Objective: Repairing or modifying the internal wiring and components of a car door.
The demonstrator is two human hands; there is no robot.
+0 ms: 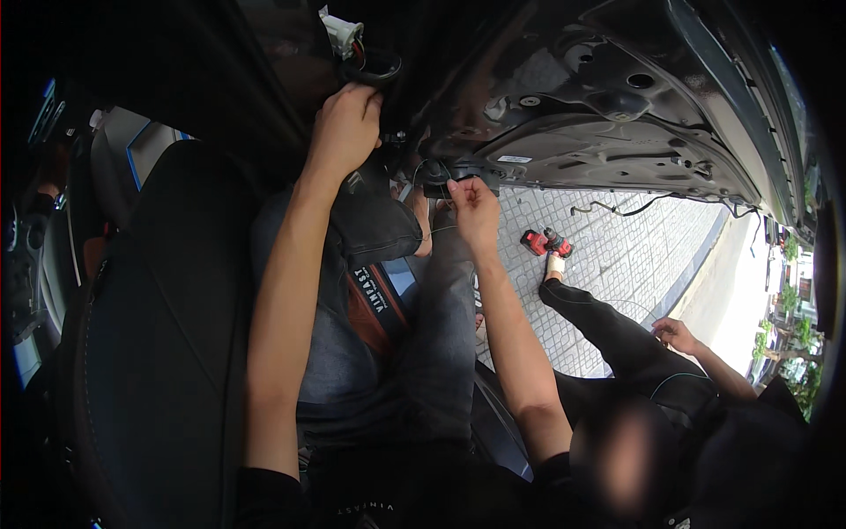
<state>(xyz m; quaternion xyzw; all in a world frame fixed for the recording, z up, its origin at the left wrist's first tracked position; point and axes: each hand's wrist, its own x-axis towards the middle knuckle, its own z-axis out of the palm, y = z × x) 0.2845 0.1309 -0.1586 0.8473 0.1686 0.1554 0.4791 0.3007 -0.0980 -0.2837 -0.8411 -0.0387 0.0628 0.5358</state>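
My left hand [346, 130] reaches up into the dark door opening, its fingers curled round the lower side of a black rubber cable boot [382, 74]. A white plug connector [342, 35] with coloured wires sticks out just above that boot. Lower and to the right, my right hand [476, 214] pinches a thin pale wire [438, 228] between thumb and fingertips. The wire makes a loose loop beside the hand, close to the door's hinge edge. Part of its path is lost against the dark trim.
An opened car door [608, 115] with bare inner metal spans the upper right. A black seat [167, 335] stands at left. On the paving [599, 273] lies a red and black cordless drill [548, 242]. Another person sits at right, their hand [677, 337] near a thin wire.
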